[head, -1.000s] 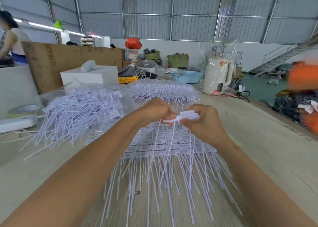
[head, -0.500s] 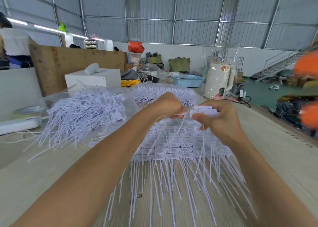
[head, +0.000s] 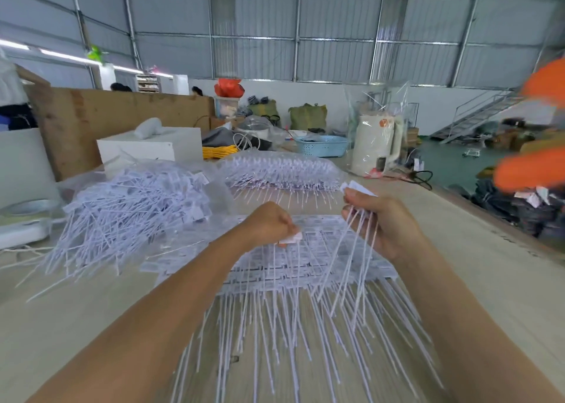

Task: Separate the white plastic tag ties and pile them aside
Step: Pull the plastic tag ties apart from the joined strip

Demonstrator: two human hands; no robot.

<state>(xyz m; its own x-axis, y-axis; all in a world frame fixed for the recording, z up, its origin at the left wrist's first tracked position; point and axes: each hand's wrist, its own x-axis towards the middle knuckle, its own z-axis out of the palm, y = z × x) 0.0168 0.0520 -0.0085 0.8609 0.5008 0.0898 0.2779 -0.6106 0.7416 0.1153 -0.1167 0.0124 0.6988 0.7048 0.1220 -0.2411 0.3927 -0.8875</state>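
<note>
Hands apart over the tie stack (head: pixel 305 268) on the table (head: pixel 489 280): your right hand (head: pixel 386 224) grips a bunch of ties (head: pixel 356 251), left hand (head: pixel 269 224) pinches one tag (head: pixel 292 238)

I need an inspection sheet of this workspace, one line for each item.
Surface: pale wooden table, partly bare.
Job's things: joined tag ties lie in front; loose pile at left; bagged ties behind.
Clutter: white kettle in plastic, blue basket, white box.
Grippers: left hand pinches a tag; right hand grips a bunch of ties.
Cables: black cord near the kettle; yellow coil.
Surroundings: metal-walled hall, staircase at right.
</note>
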